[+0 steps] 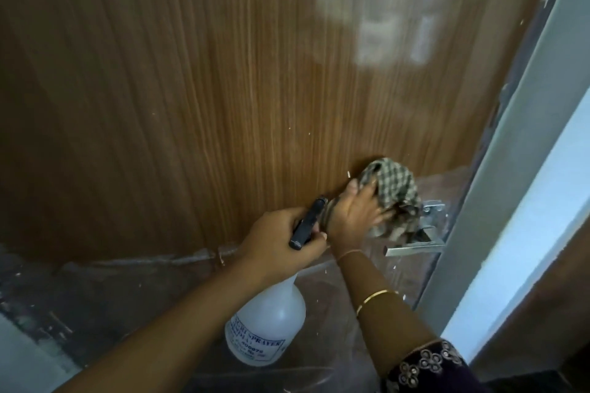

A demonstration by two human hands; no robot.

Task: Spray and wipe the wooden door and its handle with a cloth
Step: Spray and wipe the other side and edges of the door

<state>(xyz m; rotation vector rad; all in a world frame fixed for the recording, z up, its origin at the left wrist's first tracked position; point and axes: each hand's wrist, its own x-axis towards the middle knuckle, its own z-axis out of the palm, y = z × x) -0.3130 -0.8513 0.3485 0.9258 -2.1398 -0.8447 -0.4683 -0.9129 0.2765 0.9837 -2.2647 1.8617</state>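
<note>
**Item 1, left hand** [281, 238]. Fingers curled tight round the neck of the spray bottle [271, 313], with the thumb lying along the black spray head [308, 223]. The bottle hangs below the fist, in front of the lower part of the door. The nozzle tip sits just beside the right wrist.

**Item 2, right hand** [354, 214]. Fingers are spread and bent over a bunched cloth [396, 191], with the thumb against its upper left edge. The hand holds the wad pressed to the door. The fingertips blur into the folds, so how deep they sink is hard to tell.

**Item 3, cloth.** Green-and-white check, crumpled. It lies near the door's right edge, touching the wood and covering the top of the metal lock plate [432, 210].

**Item 4, door** [191, 89]. Brown wood grain, glossy, with pale reflections near the upper right corner. A torn clear plastic film [127, 281] covers the bottom stretch.

**Item 5, handle** [415, 249]. Silver lever, just below the cloth, close to the right edge. The lever is bare.

**Item 6, spray bottle, markings.** White translucent body with a label [255, 341] in blue print. "SPRAYER" is legible. The word before it is partly cut off, and a number line below possibly reads "400070".

**Item 7, right forearm.** 1 gold bangle [372, 298], 1 thin band at the wrist [349, 254], and a dark embroidered sleeve [427, 364].

**Item 8, door frame** [510, 137]. Grey, running along the door's right edge.
</note>
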